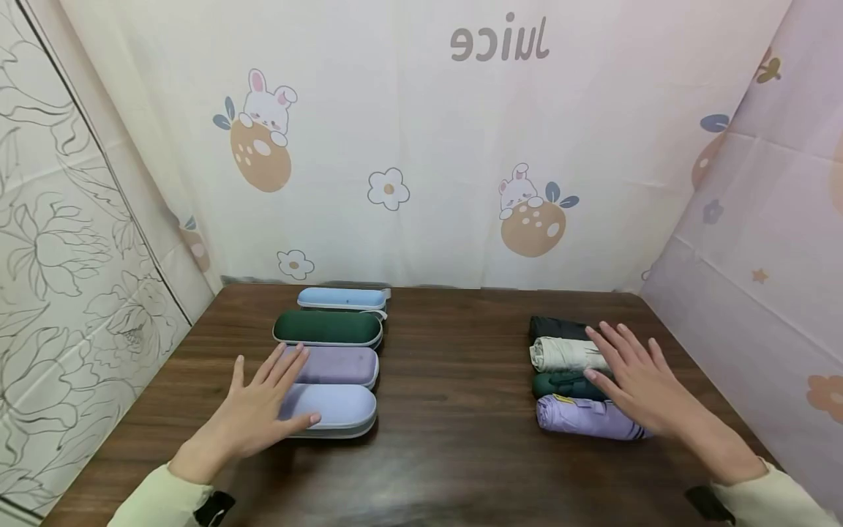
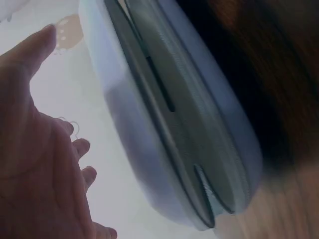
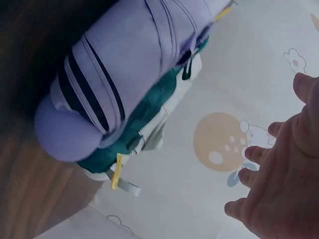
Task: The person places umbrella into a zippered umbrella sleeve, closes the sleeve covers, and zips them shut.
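Note:
My left hand (image 1: 253,410) hovers with straight, spread fingers over a column of oblong zip cases. Nearest is a periwinkle case (image 1: 339,406), its zip seam close up in the left wrist view; behind it lie a lilac case (image 1: 339,364), a dark green case (image 1: 327,327) and a light blue case (image 1: 341,297). Over a row of folded umbrellas, my right hand (image 1: 642,384) is spread and holds nothing. These are a lilac umbrella (image 1: 586,417), a dark green umbrella (image 1: 560,385), a cream umbrella (image 1: 563,354) and a black umbrella (image 1: 556,329), partly hidden by the fingers.
Both groups lie on a dark brown wooden table (image 1: 454,366), cases at the left and umbrellas at the right. A printed curtain (image 1: 428,132) hangs along the table's back edge. Patterned cloth also borders the left and right sides.

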`<act>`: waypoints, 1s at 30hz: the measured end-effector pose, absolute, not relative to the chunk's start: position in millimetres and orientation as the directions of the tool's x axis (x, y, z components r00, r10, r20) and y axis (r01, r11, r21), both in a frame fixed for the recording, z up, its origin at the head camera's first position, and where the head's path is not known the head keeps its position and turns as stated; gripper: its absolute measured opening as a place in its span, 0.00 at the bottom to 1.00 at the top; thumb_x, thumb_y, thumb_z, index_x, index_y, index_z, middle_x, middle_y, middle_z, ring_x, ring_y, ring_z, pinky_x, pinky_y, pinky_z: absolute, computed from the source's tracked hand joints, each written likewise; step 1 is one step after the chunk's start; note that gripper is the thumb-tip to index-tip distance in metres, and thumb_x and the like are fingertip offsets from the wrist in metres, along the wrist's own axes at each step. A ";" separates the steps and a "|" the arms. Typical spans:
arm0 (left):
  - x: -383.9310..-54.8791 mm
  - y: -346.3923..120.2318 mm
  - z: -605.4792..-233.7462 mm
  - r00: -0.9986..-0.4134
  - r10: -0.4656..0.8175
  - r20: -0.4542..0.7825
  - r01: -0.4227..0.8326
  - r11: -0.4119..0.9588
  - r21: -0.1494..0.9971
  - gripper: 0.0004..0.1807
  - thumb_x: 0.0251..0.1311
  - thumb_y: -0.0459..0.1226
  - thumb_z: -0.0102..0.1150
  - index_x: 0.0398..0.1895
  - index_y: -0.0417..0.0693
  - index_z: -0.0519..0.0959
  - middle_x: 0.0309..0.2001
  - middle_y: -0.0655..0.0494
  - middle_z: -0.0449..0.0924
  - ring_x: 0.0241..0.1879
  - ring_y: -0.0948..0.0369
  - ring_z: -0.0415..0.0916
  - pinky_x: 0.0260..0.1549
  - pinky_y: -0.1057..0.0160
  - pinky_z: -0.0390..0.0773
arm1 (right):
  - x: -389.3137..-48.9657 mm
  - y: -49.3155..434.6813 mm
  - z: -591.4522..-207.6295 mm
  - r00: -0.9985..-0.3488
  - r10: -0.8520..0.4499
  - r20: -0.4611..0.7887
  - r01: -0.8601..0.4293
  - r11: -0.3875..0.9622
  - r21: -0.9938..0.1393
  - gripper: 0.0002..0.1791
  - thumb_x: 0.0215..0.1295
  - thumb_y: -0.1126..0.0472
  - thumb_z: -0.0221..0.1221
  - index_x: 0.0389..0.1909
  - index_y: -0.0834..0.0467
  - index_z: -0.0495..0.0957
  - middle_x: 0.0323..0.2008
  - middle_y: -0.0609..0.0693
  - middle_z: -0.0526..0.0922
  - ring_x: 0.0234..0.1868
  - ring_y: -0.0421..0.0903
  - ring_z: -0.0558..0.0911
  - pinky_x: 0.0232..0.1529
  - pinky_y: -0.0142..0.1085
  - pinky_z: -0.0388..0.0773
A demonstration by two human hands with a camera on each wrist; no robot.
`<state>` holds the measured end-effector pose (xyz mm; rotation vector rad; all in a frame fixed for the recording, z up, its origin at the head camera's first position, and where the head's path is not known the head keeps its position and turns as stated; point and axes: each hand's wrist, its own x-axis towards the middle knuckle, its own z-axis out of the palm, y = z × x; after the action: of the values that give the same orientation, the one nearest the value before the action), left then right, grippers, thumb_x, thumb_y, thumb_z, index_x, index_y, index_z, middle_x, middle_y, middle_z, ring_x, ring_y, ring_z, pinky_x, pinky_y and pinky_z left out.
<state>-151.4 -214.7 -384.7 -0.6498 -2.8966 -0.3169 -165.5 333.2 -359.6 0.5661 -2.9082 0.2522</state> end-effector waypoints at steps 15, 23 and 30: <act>-148.5 -224.2 -399.6 -0.882 0.449 0.143 0.470 0.860 0.197 0.50 0.53 0.65 0.56 0.73 0.47 0.56 0.71 0.46 0.57 0.70 0.44 0.48 0.56 0.27 0.37 | -154.3 319.1 -392.3 -0.897 -0.404 0.180 -0.428 0.896 -0.118 0.35 0.68 0.43 0.53 0.71 0.56 0.58 0.62 0.61 0.63 0.60 0.65 0.63 0.54 0.64 0.56; -147.9 -224.8 -403.0 -0.875 0.461 0.149 0.484 0.850 0.209 0.42 0.56 0.57 0.60 0.71 0.51 0.62 0.68 0.50 0.63 0.69 0.44 0.53 0.55 0.26 0.40 | -150.9 326.4 -413.2 -0.869 -0.443 0.223 -0.466 0.883 -0.062 0.33 0.58 0.40 0.63 0.59 0.53 0.70 0.51 0.50 0.70 0.53 0.52 0.70 0.44 0.58 0.68; -149.5 -224.0 -405.2 -0.857 0.487 0.168 0.514 0.832 0.208 0.39 0.55 0.52 0.65 0.69 0.51 0.65 0.64 0.51 0.67 0.65 0.47 0.60 0.56 0.27 0.43 | -150.9 331.3 -424.1 -0.824 -0.508 0.250 -0.511 0.857 0.057 0.33 0.48 0.44 0.70 0.53 0.53 0.73 0.42 0.44 0.70 0.42 0.44 0.70 0.34 0.45 0.69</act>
<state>-149.5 -224.0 -405.2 -0.7954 -2.9033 -0.3750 -150.9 331.3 -424.1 0.7760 -2.7765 0.0183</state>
